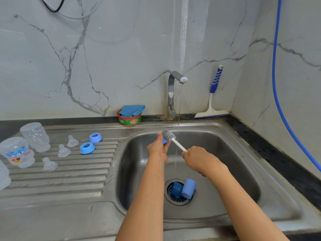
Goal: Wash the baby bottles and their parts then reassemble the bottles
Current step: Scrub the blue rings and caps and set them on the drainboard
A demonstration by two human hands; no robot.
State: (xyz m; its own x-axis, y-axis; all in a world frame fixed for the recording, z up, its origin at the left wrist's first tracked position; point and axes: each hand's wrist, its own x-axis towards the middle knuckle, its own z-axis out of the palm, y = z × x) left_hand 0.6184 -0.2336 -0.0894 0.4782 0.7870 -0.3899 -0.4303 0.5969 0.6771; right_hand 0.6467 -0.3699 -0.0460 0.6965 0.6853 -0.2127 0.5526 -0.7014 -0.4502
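Over the sink basin (225, 153), my left hand (157, 148) grips a small blue bottle part (165, 141), mostly hidden by the fingers. My right hand (196, 158) holds the white handle of a grey bottle brush (168, 133), whose bristles touch the blue part. A thin stream of water (179, 108) falls from the tap (173, 94) just right of the brush. A blue cap (189, 188) lies on the drain. On the drainboard at left stand upturned clear bottles (35, 137) (17, 152), three clear teats (72, 141) (63, 150) (49, 164) and two blue rings (95, 137) (87, 147).
A red-rimmed dish soap tub (130, 120) with a blue cloth on it sits behind the sink. A blue-handled squeegee (212, 101) leans on the wall at right. A blue hose (278, 94) runs down the right wall. Another clear bottle (4, 174) shows at the left edge.
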